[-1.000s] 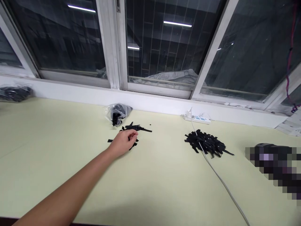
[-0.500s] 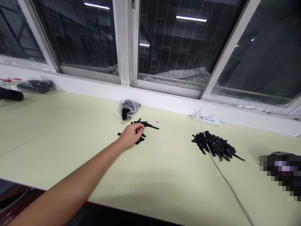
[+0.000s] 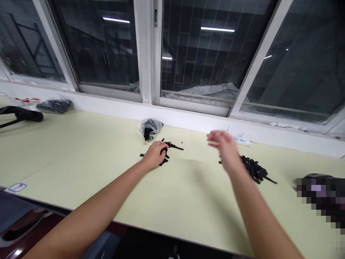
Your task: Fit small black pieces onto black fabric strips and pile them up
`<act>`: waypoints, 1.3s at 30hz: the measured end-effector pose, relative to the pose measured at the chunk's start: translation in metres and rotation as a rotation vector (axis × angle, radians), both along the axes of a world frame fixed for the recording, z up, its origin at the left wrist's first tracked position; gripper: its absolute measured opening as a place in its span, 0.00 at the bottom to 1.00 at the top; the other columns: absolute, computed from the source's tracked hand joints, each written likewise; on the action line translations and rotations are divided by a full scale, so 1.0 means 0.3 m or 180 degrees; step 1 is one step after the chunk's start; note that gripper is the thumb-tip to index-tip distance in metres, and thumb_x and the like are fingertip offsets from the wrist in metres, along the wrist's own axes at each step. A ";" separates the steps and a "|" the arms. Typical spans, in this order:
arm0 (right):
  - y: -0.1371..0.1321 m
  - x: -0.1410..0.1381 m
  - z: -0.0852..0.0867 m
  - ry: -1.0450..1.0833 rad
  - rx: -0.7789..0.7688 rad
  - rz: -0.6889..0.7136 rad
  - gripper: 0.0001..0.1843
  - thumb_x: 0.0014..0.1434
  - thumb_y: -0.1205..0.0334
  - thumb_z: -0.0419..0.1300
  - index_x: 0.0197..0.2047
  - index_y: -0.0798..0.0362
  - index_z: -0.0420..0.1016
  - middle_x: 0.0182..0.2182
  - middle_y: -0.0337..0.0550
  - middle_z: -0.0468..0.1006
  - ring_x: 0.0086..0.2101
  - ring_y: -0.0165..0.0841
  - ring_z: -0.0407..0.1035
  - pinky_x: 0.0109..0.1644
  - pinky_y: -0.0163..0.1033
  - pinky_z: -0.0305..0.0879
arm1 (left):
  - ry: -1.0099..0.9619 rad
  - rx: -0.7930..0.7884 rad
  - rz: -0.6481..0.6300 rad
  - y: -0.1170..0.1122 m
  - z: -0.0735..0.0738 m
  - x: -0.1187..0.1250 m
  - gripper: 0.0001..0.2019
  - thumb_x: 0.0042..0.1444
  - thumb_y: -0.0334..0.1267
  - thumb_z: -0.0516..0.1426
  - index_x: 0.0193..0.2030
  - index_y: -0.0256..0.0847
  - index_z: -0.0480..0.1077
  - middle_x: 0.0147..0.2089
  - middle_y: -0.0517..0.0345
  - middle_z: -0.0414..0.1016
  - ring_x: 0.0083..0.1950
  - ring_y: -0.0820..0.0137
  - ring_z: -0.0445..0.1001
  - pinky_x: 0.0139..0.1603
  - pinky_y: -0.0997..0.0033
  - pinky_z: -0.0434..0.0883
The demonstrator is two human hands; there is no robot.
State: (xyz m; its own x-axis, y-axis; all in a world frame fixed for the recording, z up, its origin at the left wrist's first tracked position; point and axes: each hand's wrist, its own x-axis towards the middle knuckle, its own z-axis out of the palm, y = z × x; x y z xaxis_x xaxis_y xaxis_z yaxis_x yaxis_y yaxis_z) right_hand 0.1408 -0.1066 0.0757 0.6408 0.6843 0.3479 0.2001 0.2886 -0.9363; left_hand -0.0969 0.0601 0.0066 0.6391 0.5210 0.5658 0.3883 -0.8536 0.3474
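My left hand (image 3: 155, 153) lies on a small scatter of black strips (image 3: 172, 146) on the pale yellow table (image 3: 81, 151), its fingers curled over several of them. A clear plastic bag of black pieces (image 3: 150, 128) sits just beyond, near the window sill. My right hand (image 3: 223, 145) is raised above the table, fingers extended and blurred by motion, holding nothing that I can see. It hovers in front of a larger heap of black strips (image 3: 256, 169), partly hiding it.
A white power strip (image 3: 242, 139) lies by the sill behind my right hand. Another bag of black parts (image 3: 54, 105) and a black handle-like object (image 3: 21, 115) rest at far left. A pixelated dark object (image 3: 320, 196) sits at right. The table's front edge is close.
My right hand has come into view and risen over the larger heap. My left hand stayed on the small scatter, fingers curling in. The camera shifted back, showing the table's front edge.
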 end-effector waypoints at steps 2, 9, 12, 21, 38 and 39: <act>0.036 -0.018 -0.080 -0.0106 -0.0365 -0.0086 0.12 0.64 0.56 0.55 0.41 0.56 0.73 0.37 0.47 0.79 0.34 0.35 0.73 0.39 0.41 0.70 | 0.0212 0.0085 0.0109 0.006 -0.002 -0.009 0.16 0.59 0.32 0.50 0.50 0.42 0.74 0.53 0.50 0.72 0.58 0.58 0.66 0.60 0.54 0.65; 0.068 -0.044 -0.294 -0.1628 -0.1085 -0.0094 0.15 0.61 0.56 0.50 0.41 0.50 0.75 0.34 0.43 0.81 0.33 0.36 0.72 0.40 0.41 0.63 | 0.1309 0.0559 0.0144 0.011 0.067 -0.005 0.22 0.51 0.23 0.51 0.48 0.45 0.77 0.60 0.48 0.68 0.62 0.53 0.61 0.58 0.49 0.58; 0.063 -0.046 -0.291 -0.1806 -0.1136 -0.0009 0.15 0.61 0.57 0.49 0.41 0.50 0.76 0.34 0.43 0.80 0.33 0.36 0.72 0.40 0.40 0.63 | 0.1591 0.0805 -0.0056 0.011 0.104 0.009 0.16 0.53 0.22 0.51 0.35 0.42 0.79 0.54 0.48 0.74 0.56 0.56 0.66 0.55 0.52 0.57; 0.071 -0.065 -0.272 -0.1745 -0.0932 0.0112 0.16 0.64 0.54 0.49 0.38 0.50 0.76 0.31 0.41 0.79 0.31 0.34 0.71 0.38 0.38 0.63 | 0.1367 0.0964 0.0500 -0.048 0.274 0.094 0.13 0.54 0.24 0.52 0.29 0.37 0.77 0.30 0.46 0.77 0.37 0.58 0.74 0.48 0.55 0.59; 0.052 -0.082 -0.228 0.0481 -0.1237 0.1749 0.13 0.54 0.54 0.67 0.35 0.55 0.73 0.29 0.40 0.77 0.21 0.24 0.66 0.23 0.31 0.67 | -0.0496 -0.1308 -0.0326 -0.165 0.012 0.217 0.12 0.52 0.35 0.56 0.38 0.39 0.80 0.35 0.57 0.81 0.34 0.68 0.76 0.39 0.70 0.71; 0.053 -0.078 -0.230 0.0449 -0.1272 0.1678 0.13 0.55 0.54 0.66 0.35 0.55 0.73 0.27 0.39 0.76 0.20 0.23 0.65 0.21 0.30 0.65 | -0.0475 -0.1298 -0.0317 -0.158 0.009 0.217 0.12 0.52 0.35 0.56 0.38 0.39 0.81 0.34 0.57 0.81 0.34 0.67 0.76 0.39 0.70 0.71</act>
State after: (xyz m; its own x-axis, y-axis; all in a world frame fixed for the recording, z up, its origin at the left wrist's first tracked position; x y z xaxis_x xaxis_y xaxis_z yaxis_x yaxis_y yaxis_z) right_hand 0.1175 -0.0908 0.0065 0.2067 0.9766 -0.0592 -0.0044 -0.0596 -0.9982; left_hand -0.0317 0.0128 0.0093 0.6244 0.6606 0.4168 0.2312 -0.6659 0.7093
